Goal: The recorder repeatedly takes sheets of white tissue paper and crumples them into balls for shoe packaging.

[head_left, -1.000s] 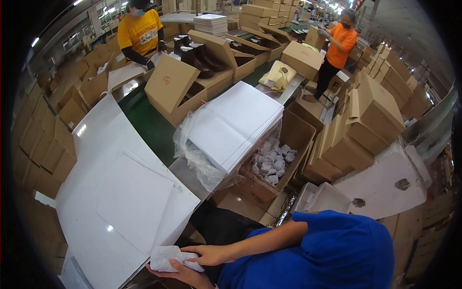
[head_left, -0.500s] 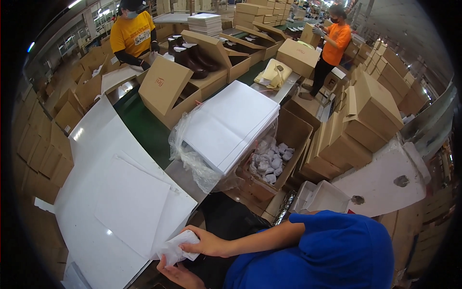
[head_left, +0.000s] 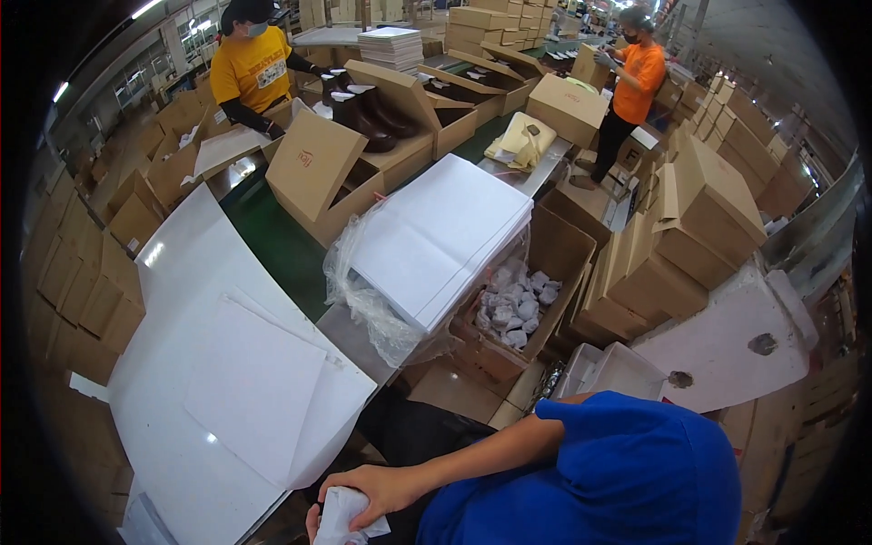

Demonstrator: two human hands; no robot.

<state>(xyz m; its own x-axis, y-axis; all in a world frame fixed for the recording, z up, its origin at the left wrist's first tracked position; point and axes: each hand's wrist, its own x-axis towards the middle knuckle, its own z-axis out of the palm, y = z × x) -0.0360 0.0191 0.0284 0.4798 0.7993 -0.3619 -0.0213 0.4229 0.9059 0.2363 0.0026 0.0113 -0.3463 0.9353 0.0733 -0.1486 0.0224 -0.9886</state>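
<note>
At the bottom edge my right hand (head_left: 377, 488) reaches left from a blue sleeve and closes over a crumpled white paper wad (head_left: 348, 515). Only the fingers of my left hand (head_left: 313, 525) show, under the wad and touching it from below. Large white paper sheets (head_left: 227, 381) lie on the table just left of and above my hands. A stack of white sheets (head_left: 445, 236) in a clear plastic bag lies beyond them.
An open carton of small white paper wads (head_left: 515, 300) stands right of the stack. Open shoe boxes with dark boots (head_left: 368, 113) sit on a green conveyor (head_left: 272, 241). One person in yellow (head_left: 250, 73) and one in orange (head_left: 631, 77) work at the far end. Cardboard boxes (head_left: 699, 227) pile up on both sides.
My hands stay on the white wad and have shifted slightly right along the lower edge. The wad looks more bunched up now.
</note>
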